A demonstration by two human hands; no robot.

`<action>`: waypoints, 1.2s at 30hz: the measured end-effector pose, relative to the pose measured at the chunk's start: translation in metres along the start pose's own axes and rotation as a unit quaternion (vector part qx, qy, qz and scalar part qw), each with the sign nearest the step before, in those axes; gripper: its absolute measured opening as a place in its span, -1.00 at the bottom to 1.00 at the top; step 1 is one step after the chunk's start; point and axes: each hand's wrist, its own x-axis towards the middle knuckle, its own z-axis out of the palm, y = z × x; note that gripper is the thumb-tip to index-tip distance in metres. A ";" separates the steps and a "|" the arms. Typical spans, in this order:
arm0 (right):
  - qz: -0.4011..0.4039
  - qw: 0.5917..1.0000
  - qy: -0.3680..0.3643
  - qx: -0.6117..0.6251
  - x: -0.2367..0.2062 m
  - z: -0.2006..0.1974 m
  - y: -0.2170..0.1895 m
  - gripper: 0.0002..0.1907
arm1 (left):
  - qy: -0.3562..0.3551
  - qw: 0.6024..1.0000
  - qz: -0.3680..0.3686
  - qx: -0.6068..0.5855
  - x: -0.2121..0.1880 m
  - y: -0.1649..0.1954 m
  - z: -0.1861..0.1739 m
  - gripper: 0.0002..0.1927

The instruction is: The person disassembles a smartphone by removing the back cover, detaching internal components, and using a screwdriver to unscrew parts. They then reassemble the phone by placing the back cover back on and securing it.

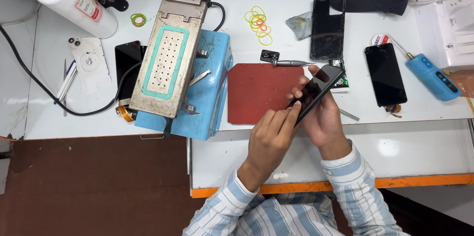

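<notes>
Slip risk: black slab phone held in the air, tilted, over the front edge of the white bench.

My right hand [323, 117] cups the glossy black rectangular phone [316, 93] from underneath, fingers curled around its edges, closed on it. My left hand [271, 135] holds nothing, fingers loosely bunched, with the index fingertip [295, 108] pressing on the lower end of the glass. I reckon pushing too hard there levers the phone out of my right-hand grip; it then lands on the dark red square rubber mat [256, 90] just beside it, or goes off the front edge. The thin metal pick tool [291, 63] at the mat's far edge could scratch the glass if I set the phone down carelessly.
</notes>
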 end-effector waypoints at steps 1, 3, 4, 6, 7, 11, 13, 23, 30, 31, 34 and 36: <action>0.000 1.000 -0.001 -0.001 0.000 -0.001 0.002 -0.62 | 0.000 1.000 -0.002 0.000 -0.002 0.000 0.001 -0.58; -0.001 1.000 -0.004 -0.002 0.000 -0.003 0.003 -0.61 | 0.002 1.000 -0.004 -0.001 -0.005 -0.003 0.003 -0.58; -0.001 1.000 -0.007 -0.025 -0.001 -0.003 0.002 -0.59 | 0.013 0.998 -0.046 -0.048 -0.006 -0.004 0.004 -0.63; 0.002 0.997 -0.012 -0.070 -0.006 -0.002 -0.001 -0.54 | 0.035 0.981 -0.132 -0.138 -0.009 -0.006 0.007 -0.74; 0.006 0.994 0.000 -0.112 -0.010 -0.002 -0.003 -0.51 | 0.010 0.929 -0.239 -0.282 -0.009 -0.011 0.009 -0.73; -0.020 0.954 -0.023 -0.298 -0.030 0.002 -0.006 -0.37 | -0.077 0.617 -0.452 -0.640 -0.021 -0.037 0.017 -0.66; -0.046 0.919 -0.048 -0.388 -0.033 0.006 -0.003 -0.30 | -0.103 0.529 -0.465 -0.702 -0.033 -0.045 0.024 -0.66; 0.062 0.977 -0.087 -0.187 -0.019 0.000 0.010 -0.27 | -0.177 0.407 -0.449 -0.775 -0.071 -0.053 0.045 -0.65; 0.038 0.987 -0.036 -0.152 -0.012 -0.024 0.003 -0.65 | -0.266 0.851 -0.374 -0.255 -0.019 -0.059 -0.007 -0.72; 0.050 0.982 -0.020 -0.179 -0.011 -0.024 0.000 -0.65 | -0.211 0.849 -0.378 -0.304 -0.011 -0.055 -0.013 -0.70; 0.069 0.968 0.011 -0.242 -0.008 -0.018 -0.008 -0.64 | -0.087 0.832 -0.359 -0.415 0.015 -0.043 -0.020 -0.60; 0.071 0.963 0.008 -0.260 -0.005 -0.013 -0.010 -0.61 | -0.061 0.826 -0.335 -0.450 0.030 -0.041 -0.017 -0.57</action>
